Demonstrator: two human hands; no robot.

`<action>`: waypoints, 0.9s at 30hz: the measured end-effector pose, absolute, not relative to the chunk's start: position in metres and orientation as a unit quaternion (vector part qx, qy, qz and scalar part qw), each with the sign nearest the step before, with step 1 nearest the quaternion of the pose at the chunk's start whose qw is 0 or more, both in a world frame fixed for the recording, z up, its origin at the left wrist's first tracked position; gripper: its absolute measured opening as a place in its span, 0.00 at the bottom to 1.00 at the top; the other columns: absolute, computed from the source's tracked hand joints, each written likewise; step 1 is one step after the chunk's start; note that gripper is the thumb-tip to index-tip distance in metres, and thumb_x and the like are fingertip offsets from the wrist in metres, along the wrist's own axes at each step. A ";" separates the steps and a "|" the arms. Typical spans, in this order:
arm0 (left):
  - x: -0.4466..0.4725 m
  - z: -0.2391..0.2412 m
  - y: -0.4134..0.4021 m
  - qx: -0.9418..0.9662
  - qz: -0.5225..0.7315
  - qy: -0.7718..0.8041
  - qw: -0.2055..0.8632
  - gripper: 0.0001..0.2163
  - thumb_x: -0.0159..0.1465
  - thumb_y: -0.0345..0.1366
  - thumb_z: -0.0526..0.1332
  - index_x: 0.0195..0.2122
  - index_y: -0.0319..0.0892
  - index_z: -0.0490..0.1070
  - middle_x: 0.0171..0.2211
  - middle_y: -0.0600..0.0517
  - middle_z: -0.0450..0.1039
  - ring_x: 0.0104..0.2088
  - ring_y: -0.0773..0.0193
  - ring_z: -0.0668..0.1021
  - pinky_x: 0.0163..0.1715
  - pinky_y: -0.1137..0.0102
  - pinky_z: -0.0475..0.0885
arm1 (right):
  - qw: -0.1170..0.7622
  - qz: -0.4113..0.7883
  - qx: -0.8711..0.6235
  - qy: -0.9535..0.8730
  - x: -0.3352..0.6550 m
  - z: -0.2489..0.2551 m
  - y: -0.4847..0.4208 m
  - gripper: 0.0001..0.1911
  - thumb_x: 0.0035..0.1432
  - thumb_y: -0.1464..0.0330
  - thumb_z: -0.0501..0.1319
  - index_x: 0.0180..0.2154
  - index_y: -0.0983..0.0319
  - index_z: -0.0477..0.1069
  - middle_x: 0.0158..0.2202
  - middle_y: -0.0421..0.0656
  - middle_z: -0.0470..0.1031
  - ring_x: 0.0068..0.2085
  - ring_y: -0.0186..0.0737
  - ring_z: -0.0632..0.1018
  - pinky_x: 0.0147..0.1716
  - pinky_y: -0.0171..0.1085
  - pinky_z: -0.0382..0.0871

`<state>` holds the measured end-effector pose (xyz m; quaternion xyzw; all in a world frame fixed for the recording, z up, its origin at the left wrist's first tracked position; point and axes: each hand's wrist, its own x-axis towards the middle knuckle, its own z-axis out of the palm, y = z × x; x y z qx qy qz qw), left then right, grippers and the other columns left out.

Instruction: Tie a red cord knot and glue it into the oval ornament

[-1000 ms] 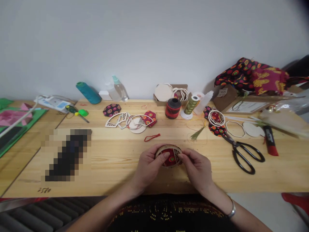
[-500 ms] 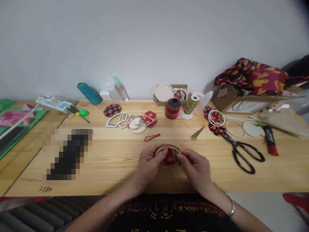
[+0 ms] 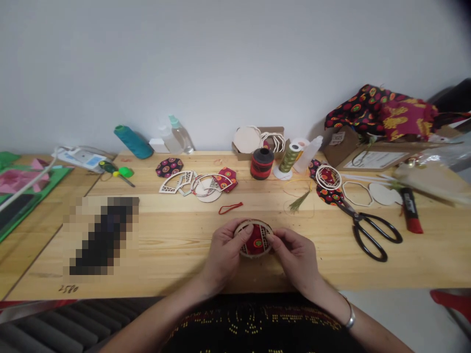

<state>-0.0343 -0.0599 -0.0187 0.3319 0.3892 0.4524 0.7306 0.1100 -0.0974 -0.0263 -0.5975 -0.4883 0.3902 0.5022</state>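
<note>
Close to the table's front edge, my two hands hold a round ornament [image 3: 256, 242] between them. It has a pale wooden lattice frame over dark red patterned fabric. My left hand [image 3: 228, 252] grips its left side, with the thumb across the front face. On the right rim, my right hand [image 3: 296, 257] pinches with thumb and fingertips. The fingers behind the ornament are hidden. A loop of red cord [image 3: 230, 208] lies just beyond it. Farther right are a green tassel [image 3: 299, 201] and black-handled scissors [image 3: 371, 230].
Wooden frames [image 3: 176, 183] and fabric pieces [image 3: 169, 167] lie beyond my hands. A red-and-black thread spool [image 3: 262, 164], a green thread cone [image 3: 289, 159] and a teal cone [image 3: 133, 142] stand near the wall. At right are a cardboard box [image 3: 368, 152] and a black-and-red tube [image 3: 411, 211].
The ornament has tilted slightly, so more of its front face shows. Both hands keep their grip, and the view has shifted a little.
</note>
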 end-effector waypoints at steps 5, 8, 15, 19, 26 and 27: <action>-0.032 -0.016 -0.060 0.327 0.454 0.385 0.734 0.06 0.57 0.34 0.64 0.35 0.39 0.75 0.30 0.51 0.78 0.29 0.68 0.77 0.33 0.73 0.73 | 0.497 0.386 -0.601 -0.494 0.111 -0.022 -0.098 0.08 0.53 0.64 0.61 0.29 0.61 0.76 0.23 0.40 0.76 0.24 0.32 0.73 0.24 0.33 0.69; -0.031 -0.014 -0.059 0.325 0.455 0.388 0.733 0.06 0.56 0.33 0.65 0.34 0.38 0.75 0.30 0.50 0.78 0.29 0.67 0.77 0.33 0.72 0.73 | 0.499 0.380 -0.599 -0.497 0.111 -0.020 -0.099 0.08 0.53 0.64 0.61 0.29 0.60 0.76 0.23 0.40 0.76 0.24 0.32 0.74 0.24 0.33 0.69; -0.030 -0.013 -0.059 0.325 0.454 0.390 0.732 0.07 0.56 0.33 0.65 0.35 0.38 0.76 0.31 0.50 0.78 0.30 0.67 0.77 0.34 0.72 0.73 | 0.507 0.385 -0.596 -0.489 0.110 -0.020 -0.099 0.07 0.53 0.65 0.61 0.29 0.61 0.76 0.23 0.40 0.77 0.24 0.32 0.74 0.24 0.32 0.70; -0.031 -0.014 -0.059 0.322 0.457 0.382 0.737 0.07 0.56 0.33 0.64 0.35 0.38 0.76 0.31 0.50 0.79 0.30 0.67 0.77 0.34 0.72 0.73 | 0.510 0.391 -0.592 -0.487 0.109 -0.019 -0.098 0.07 0.53 0.66 0.61 0.29 0.61 0.76 0.24 0.40 0.77 0.25 0.32 0.74 0.24 0.32 0.70; -0.030 -0.013 -0.059 0.299 0.460 0.378 0.746 0.06 0.55 0.33 0.65 0.34 0.38 0.75 0.29 0.51 0.78 0.29 0.68 0.77 0.32 0.73 0.73 | 0.511 0.399 -0.589 -0.482 0.109 -0.019 -0.097 0.07 0.53 0.66 0.61 0.29 0.61 0.76 0.24 0.40 0.77 0.25 0.32 0.75 0.25 0.33 0.72; -0.030 -0.013 -0.059 0.300 0.459 0.378 0.746 0.06 0.55 0.33 0.65 0.34 0.38 0.75 0.29 0.51 0.78 0.29 0.68 0.77 0.32 0.73 0.73 | 0.510 0.400 -0.590 -0.482 0.109 -0.020 -0.097 0.07 0.53 0.66 0.61 0.29 0.61 0.76 0.24 0.40 0.77 0.25 0.32 0.75 0.25 0.33 0.72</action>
